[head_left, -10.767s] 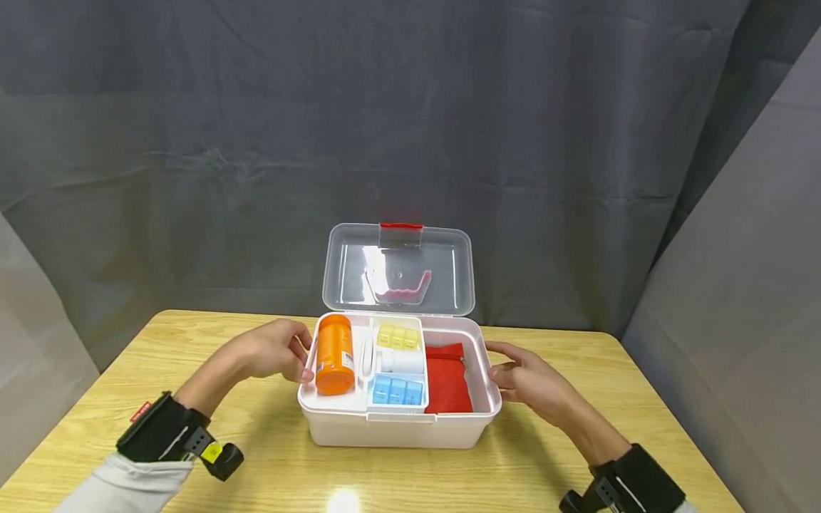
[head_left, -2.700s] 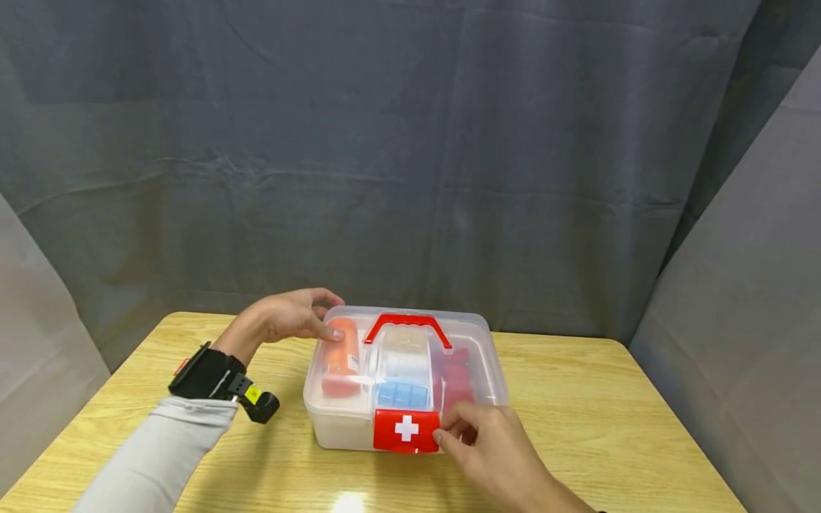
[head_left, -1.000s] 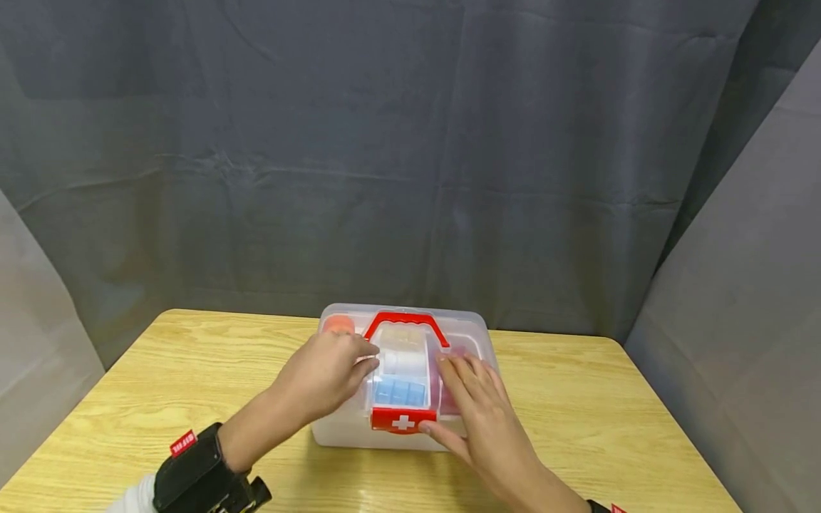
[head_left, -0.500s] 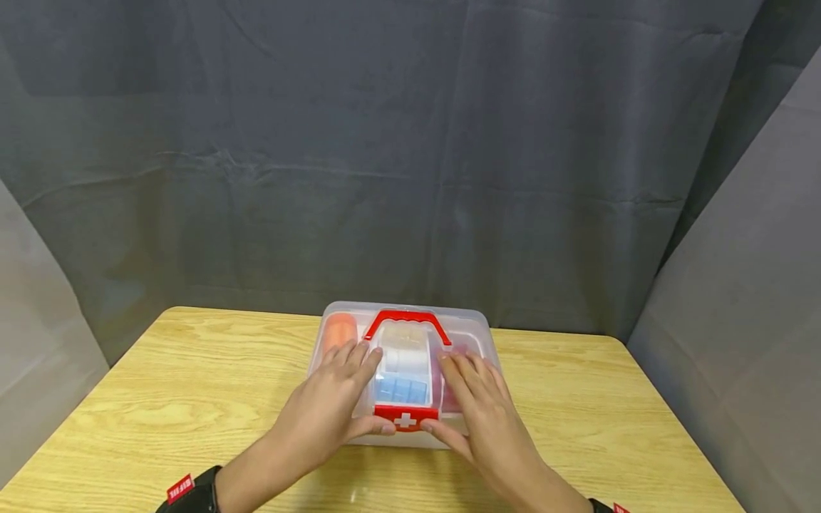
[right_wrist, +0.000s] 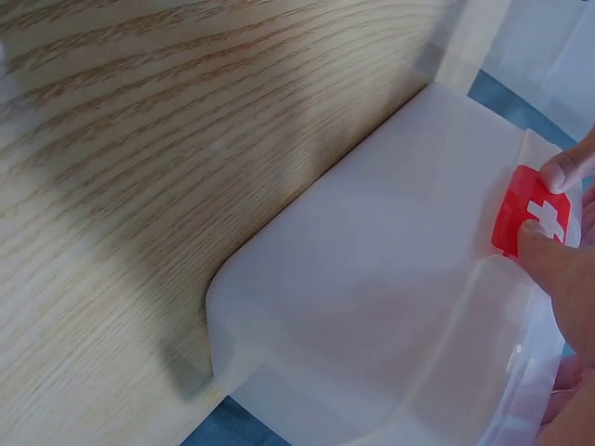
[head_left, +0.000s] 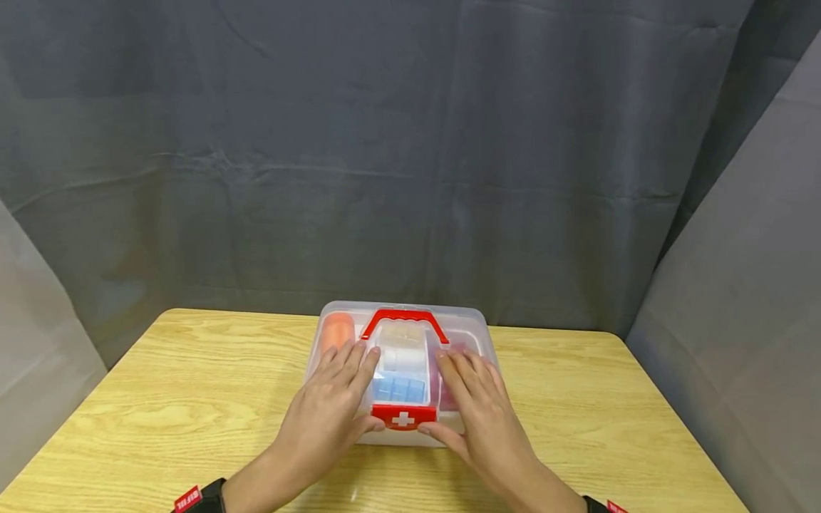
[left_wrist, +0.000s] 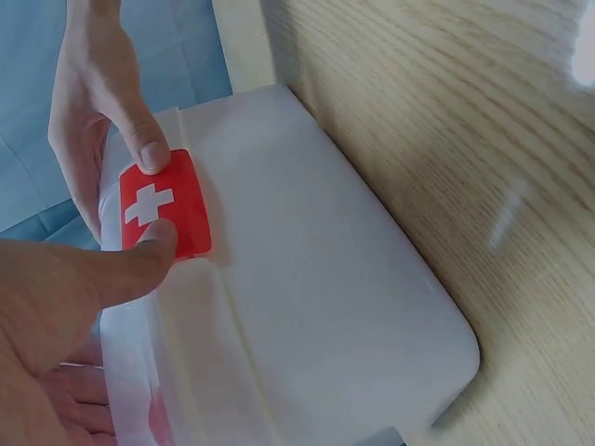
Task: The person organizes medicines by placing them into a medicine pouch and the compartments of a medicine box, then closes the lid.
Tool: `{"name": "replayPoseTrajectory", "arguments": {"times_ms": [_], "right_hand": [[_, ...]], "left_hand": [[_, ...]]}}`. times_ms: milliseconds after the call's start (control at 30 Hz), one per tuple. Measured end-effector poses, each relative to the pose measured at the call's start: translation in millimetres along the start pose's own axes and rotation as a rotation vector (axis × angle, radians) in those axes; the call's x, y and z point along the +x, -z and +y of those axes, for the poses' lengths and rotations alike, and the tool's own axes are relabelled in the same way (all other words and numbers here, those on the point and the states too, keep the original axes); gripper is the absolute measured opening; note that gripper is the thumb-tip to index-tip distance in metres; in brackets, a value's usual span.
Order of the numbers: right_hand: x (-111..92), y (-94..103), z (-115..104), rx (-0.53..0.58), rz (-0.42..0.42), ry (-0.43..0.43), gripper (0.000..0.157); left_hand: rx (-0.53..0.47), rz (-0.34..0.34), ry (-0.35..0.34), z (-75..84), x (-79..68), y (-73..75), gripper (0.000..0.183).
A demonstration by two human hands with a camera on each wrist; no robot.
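A white first-aid box (head_left: pixel 477 328) with a clear lid lies closed on the table. On its front, the red latch (head_left: pixel 403 412) with a white cross is folded down. My left hand (head_left: pixel 323 413) rests its straight fingers on the lid's left half, its thumb at the latch's left end. Mirroring it, my right hand (head_left: pixel 490 424) lies on the right half, thumb at the latch's right end. Both thumbs press the latch (left_wrist: pixel 191 209) in the left wrist view. Through the lid show an orange bottle (head_left: pixel 336 331), a blue pill case (head_left: pixel 399 388) and a reddish pouch, partly covered.
A red carrying handle (head_left: pixel 404 313) lies on the lid. The wooden table (head_left: pixel 212 385) extends on both sides of the box. Grey curtain (head_left: pixel 410 157) hangs behind it, with pale panels (head_left: pixel 737 271) at the sides.
The lid, raised at first, came down over the box. My left hand moved from the back-left corner to the front of the lid beside my right. The latch's lower edge swung inward.
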State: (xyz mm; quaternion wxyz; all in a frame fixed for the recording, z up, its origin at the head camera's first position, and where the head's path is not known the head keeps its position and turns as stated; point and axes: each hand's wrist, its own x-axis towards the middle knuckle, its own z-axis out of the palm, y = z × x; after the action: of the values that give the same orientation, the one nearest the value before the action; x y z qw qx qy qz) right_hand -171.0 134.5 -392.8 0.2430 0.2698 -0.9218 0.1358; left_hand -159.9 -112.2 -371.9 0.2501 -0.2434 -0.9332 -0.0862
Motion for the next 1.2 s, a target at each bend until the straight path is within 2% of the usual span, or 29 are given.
{"name": "replayPoseTrajectory", "arguments": {"times_ms": [967,1200], "right_hand": [[1.6,-1.1,-1.8,0.005,0.018,0.002,0.099],[2.1,-4.3,0.3,-0.02,0.095,0.066,0.099]], "left_hand": [[-0.03,0.034,0.003,0.7,1.8,0.2,0.09],[-0.008,0.071,-0.02,0.3,1.8,-1.3,0.09]]}}
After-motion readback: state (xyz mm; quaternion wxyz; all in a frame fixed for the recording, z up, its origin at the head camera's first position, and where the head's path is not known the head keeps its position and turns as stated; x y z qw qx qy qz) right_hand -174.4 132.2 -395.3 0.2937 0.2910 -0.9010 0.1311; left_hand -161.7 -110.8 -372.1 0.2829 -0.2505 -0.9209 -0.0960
